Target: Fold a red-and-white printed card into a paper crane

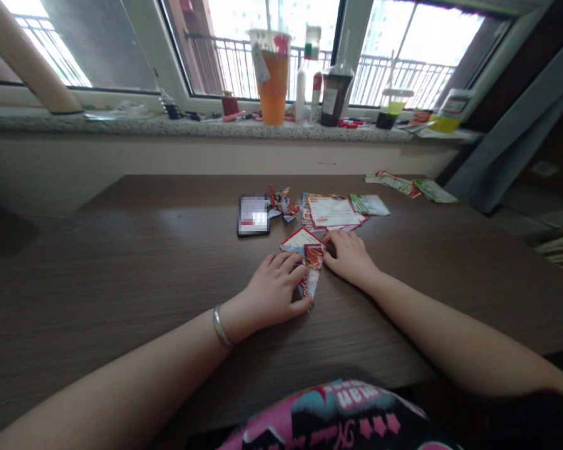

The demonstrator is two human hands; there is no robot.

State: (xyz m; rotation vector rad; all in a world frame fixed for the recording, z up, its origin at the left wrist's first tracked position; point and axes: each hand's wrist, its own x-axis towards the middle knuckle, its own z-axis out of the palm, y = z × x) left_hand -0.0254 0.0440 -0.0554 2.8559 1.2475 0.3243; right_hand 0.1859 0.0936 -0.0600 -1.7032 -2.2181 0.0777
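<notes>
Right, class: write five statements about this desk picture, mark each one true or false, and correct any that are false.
1. The left hand and the right hand both touch the folded paper on the table. True.
2. The bangle is on the right wrist. False: it is on the left wrist.
3. A phone lies flat on the table beyond the left hand. True.
4. The orange drink stands on the table. False: it stands on the windowsill.
5. The leaflet stack lies left of the phone. False: it lies to the phone's right.
</notes>
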